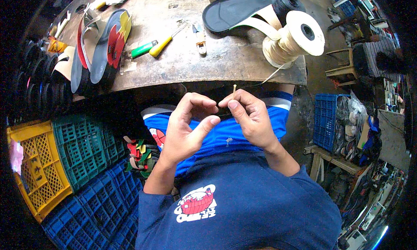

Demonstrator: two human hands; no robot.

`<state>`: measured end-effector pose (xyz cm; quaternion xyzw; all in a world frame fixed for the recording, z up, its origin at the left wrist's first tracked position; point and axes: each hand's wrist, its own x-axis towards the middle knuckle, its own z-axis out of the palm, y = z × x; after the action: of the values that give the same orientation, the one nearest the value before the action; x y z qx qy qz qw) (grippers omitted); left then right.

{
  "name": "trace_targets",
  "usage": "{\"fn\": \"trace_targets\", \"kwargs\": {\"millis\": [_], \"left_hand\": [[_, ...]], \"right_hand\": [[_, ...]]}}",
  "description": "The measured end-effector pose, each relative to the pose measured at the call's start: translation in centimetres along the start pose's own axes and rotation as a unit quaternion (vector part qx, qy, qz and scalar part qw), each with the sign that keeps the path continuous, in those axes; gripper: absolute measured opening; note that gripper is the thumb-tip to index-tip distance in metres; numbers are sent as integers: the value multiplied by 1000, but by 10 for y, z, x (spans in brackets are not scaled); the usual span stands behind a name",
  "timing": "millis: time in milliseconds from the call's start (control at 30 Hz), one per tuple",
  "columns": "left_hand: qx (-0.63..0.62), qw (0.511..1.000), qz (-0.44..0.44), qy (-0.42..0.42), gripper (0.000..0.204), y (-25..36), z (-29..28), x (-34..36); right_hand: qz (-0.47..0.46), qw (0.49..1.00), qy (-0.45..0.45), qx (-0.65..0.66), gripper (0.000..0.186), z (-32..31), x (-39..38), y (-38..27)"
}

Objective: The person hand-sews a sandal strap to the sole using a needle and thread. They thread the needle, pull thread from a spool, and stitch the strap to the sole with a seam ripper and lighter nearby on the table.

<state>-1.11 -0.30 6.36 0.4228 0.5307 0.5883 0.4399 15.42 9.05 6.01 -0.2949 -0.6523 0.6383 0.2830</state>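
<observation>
Over my lap, just off the table's near edge, my right hand (249, 115) is closed in a pinch on the end of a thin cream cord (234, 90). The tip of the cord stands up above the thumb and forefinger. My left hand (191, 122) faces it, fingers bent and a gap between thumb and fingertips, with nothing visible in it. Its fingertips are close to those of the right. A big spool of cream cord (284, 44) stands at the table's right corner, its loose strand (273, 74) hanging toward the edge. Whether that strand joins the pinched cord, I cannot tell.
On the wooden table (173, 72) lie a yellow-handled awl (160, 46), a green-handled tool (144, 49), a small cutter (200, 41), black sandal soles (234, 11) and sandal pieces with red straps (115, 44). Plastic crates (84, 146) stand at left; a blue crate (325, 120) is at right.
</observation>
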Motion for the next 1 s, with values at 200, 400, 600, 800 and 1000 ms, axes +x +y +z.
{"fn": "trace_targets", "kwargs": {"millis": [200,400,600,800,1000], "left_hand": [[40,999,-12,-29,19,-6,7,0],[-27,999,43,-1,8,-8,3,6],[-153,987,-19,-47,12,-1,0,11],[-185,979,-54,-62,17,0,3,14],[-180,978,-26,-98,15,-10,0,14]], "right_hand": [[18,999,15,28,21,-1,-2,1],[12,999,-34,-17,21,-3,-4,3],[-7,991,-111,-81,20,-13,-5,-7],[-6,991,-124,-57,20,-15,-6,-7],[9,985,-157,-70,24,-16,-5,-3]]}}
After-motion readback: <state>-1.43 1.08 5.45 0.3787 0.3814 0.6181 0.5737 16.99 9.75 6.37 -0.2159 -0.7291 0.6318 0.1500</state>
